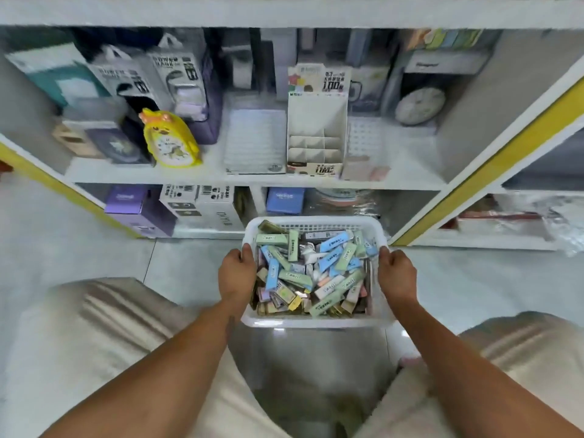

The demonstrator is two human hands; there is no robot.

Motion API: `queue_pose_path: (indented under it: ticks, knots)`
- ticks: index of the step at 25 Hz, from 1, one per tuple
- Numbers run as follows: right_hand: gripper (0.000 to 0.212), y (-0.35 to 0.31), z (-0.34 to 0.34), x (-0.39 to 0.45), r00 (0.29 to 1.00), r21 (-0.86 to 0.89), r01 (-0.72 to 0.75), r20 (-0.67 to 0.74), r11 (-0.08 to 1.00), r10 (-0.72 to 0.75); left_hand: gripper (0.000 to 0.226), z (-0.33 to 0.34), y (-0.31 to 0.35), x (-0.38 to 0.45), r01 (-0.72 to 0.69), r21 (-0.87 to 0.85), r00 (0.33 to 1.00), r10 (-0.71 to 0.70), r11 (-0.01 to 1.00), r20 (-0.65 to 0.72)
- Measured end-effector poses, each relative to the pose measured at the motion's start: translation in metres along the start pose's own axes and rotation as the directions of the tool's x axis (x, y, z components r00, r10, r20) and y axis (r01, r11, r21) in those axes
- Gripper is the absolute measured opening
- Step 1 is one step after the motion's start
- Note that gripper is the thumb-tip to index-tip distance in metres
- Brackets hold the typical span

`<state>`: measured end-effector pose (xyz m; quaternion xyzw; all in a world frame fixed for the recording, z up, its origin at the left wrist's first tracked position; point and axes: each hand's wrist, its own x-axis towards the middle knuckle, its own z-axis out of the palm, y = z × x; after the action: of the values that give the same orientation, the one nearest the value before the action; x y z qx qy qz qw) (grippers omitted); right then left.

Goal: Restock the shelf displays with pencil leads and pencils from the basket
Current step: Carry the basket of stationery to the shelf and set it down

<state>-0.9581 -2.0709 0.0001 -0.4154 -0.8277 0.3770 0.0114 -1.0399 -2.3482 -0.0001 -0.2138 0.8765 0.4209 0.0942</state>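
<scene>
Bright, even, diffuse light; soft shadow on floor (303, 368) beneath basket (316, 324). Shelf (252, 178) goods blurred, smeary. Wide-angle bowing at edges. Small glare spot on tile.

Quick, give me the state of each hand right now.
Left hand: grips the left rim of the white basket.
Right hand: grips the basket's right rim.

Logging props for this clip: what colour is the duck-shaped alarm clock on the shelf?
Yellow, with a white dial; the alarm clock shows in the head view.
</scene>
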Motion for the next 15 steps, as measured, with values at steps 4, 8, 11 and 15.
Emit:
queue_pose_path:
  ticks: [4, 8, 11, 15]
  knots:
    - [0.047, 0.022, 0.027, 0.009, 0.999, 0.023, 0.039, 0.011, 0.999, -0.04, 0.044, 0.014, -0.022, 0.015, -0.027, 0.031, 1.0, 0.028, 0.999, -0.013]
    - [0.052, 0.022, 0.021, -0.001, 0.999, 0.009, 0.044, 0.018, 0.999, -0.044, 0.049, 0.001, -0.018, 0.006, -0.014, 0.127, 1.0, 0.013, 0.992, 0.009]
    - [0.051, 0.015, 0.008, -0.005, 0.998, -0.012, 0.059, 0.03, 0.998, -0.058, 0.037, -0.012, -0.005, 0.001, 0.004, 0.13, 0.996, -0.016, 0.991, 0.093]
    - [0.044, 0.0, -0.007, 0.0, 0.994, -0.109, 0.097, 0.056, 0.989, -0.092, 0.006, -0.026, 0.011, 0.0, 0.028, 0.136, 0.973, -0.058, 0.99, 0.221]
